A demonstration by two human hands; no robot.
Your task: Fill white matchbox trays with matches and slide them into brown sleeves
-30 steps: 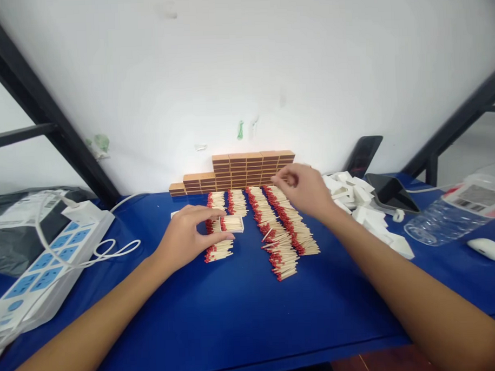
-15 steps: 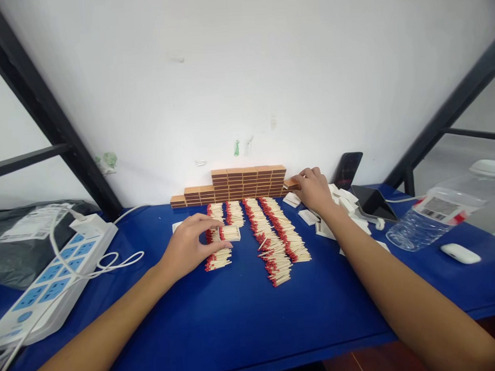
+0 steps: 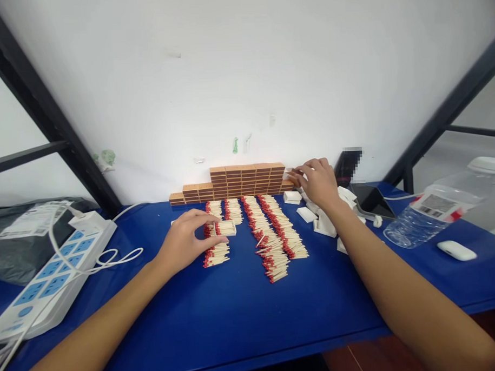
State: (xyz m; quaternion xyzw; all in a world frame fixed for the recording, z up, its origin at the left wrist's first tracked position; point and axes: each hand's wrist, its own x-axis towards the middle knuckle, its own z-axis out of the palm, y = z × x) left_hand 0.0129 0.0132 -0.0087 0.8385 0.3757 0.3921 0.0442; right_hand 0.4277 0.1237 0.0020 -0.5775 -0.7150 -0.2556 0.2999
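Observation:
My left hand [image 3: 189, 234] grips a small white tray [image 3: 225, 228] filled with red-tipped matches, held over the leftmost match row. In my right hand [image 3: 318, 182] is a matchbox sleeve [image 3: 292, 173], pinched at the right end of the stacked boxes and lifted off the table. Brown-sided matchboxes [image 3: 247, 181] form a stepped wall at the back. Several rows of matches [image 3: 262, 223] lie in front of it. White empty trays [image 3: 307, 213] are heaped below my right hand, partly hidden by the wrist.
A power strip [image 3: 56, 279] with white cables and a dark plastic bag [image 3: 14, 242] lie at the left. On the right are a leaning phone [image 3: 346, 168], a black tablet-like device [image 3: 372, 200], a plastic bottle [image 3: 431, 214] and a white earphone case [image 3: 456, 250]. Black frame bars flank the table.
My right hand has lifted from the right end of the box wall with a sleeve between its fingers. My left hand still holds the filled tray. The view has shifted slightly.

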